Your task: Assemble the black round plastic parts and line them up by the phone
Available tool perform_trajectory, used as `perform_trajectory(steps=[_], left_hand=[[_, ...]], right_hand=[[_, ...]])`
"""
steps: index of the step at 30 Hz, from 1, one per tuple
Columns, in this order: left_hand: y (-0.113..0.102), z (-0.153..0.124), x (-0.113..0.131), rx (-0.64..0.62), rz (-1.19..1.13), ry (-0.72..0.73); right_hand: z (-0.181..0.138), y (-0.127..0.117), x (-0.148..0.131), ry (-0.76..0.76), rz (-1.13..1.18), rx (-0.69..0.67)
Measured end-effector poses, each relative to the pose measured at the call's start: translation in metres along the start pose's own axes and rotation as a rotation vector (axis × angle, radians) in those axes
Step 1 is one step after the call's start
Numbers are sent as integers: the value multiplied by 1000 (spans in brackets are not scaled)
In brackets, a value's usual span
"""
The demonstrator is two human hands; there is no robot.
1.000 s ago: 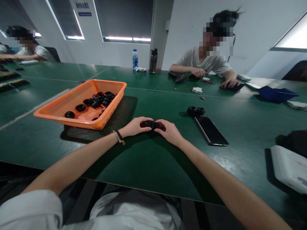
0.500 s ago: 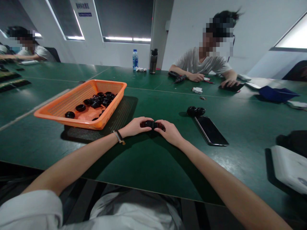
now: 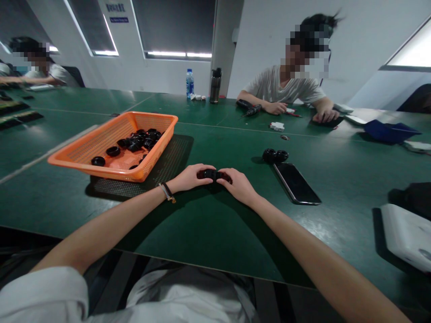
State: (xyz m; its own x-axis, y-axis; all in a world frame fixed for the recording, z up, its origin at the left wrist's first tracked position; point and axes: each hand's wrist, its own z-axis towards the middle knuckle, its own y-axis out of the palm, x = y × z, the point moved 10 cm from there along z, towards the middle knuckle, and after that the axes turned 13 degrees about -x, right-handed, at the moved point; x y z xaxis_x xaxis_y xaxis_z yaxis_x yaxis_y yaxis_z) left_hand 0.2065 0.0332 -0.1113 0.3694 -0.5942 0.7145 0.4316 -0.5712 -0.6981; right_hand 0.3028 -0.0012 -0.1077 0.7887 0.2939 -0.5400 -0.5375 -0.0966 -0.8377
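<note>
Between my two hands is a dark, black part (image 3: 210, 174), round-edged and small, just above or on the green table (image 3: 215, 224). My left hand (image 3: 190, 177) is closed on its left side, thumb in front and fingers behind. On its right side my right hand (image 3: 235, 183) grips in the same way. Whether it is one piece or two pieces pressed together I cannot tell. To the left, an orange plastic basket (image 3: 81, 169) holds several black round parts (image 3: 134, 143). A pair of similar black round parts (image 3: 275, 155) lies on the right.
A smartphone (image 3: 297, 184) lies right of my hands, with a white device (image 3: 407, 235) at the right edge. Across the table sit a co-worker (image 3: 283, 87), a power screwdriver (image 3: 249, 108), a water bottle (image 3: 190, 84), a dark tumbler (image 3: 216, 86) and a blue tray (image 3: 389, 131).
My hands and the black part stay in place. Across the table, the co-worker's hand on the dark object has shifted slightly.
</note>
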Motion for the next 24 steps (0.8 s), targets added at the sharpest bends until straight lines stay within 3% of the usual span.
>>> perform_trajectory(steps=[24], left_hand=[[0, 1, -1, -1, -26, -2]], right_hand=[[-1, 0, 1, 13, 48, -12]])
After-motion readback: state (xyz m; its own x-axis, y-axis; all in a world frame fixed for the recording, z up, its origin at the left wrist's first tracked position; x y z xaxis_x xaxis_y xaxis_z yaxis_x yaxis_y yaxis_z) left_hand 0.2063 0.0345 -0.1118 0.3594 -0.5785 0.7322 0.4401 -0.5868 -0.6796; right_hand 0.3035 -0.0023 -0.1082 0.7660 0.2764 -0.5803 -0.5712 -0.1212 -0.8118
